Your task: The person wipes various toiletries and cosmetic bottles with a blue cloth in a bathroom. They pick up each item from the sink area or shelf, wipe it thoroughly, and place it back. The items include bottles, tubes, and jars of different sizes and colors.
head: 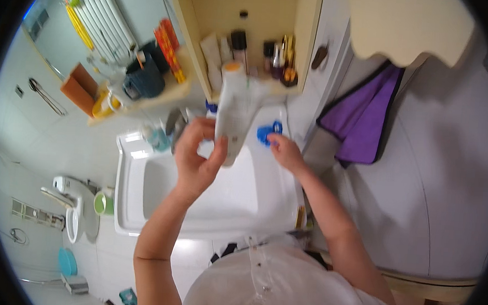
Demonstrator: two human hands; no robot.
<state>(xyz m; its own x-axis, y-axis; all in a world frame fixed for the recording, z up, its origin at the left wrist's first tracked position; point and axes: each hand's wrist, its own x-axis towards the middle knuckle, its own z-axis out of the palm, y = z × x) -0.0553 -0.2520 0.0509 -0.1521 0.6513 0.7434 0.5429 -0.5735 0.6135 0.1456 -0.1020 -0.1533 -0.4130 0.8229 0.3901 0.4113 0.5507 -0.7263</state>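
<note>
My left hand [200,154] grips a white squeeze tube [234,118] by its lower end, with its orange-topped end pointing up towards the cabinet. The tube is slightly blurred and hangs above the white washbasin [162,189]. At the basin's right rear corner, my right hand [285,153] has its fingertips on a small blue object [269,133]; what it is, and whether the fingers pinch it, cannot be told. Left of the tube, a grey faucet [178,125] stands partly hidden behind my left hand, beside a bottle of blue-green liquid [157,138].
An open cabinet [311,39] behind the basin holds cosmetic bottles [239,47]. To its left, a shelf [180,90] bears a dark mug [143,79] and other items. A purple cloth [361,117] hangs at right. A toilet [79,213] stands at far left.
</note>
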